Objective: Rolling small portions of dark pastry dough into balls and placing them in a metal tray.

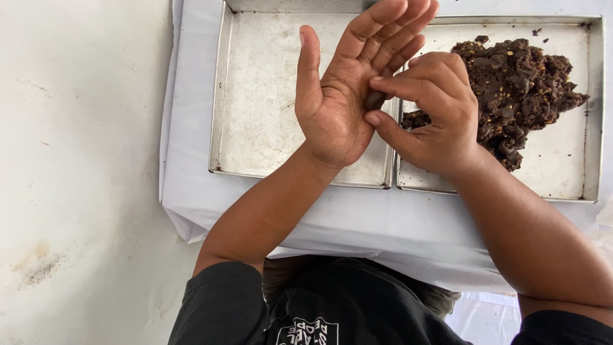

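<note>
Dark dough piece [375, 99] pressed between left hand [341, 96] palm, right hand [431, 115] fingertips.

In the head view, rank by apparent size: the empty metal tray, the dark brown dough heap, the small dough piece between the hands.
1. Empty metal tray
2. Dark brown dough heap
3. Small dough piece, pressed by right hand against left hand

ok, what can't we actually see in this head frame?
Head view only:
- Dark piece on the left hand: mostly covered by right hand fingers; shape unclear.
- Left tray: far edge cut by frame top, near-right part behind the left hand.
- Dark mixture in the right tray: left portion behind the right hand.
</note>
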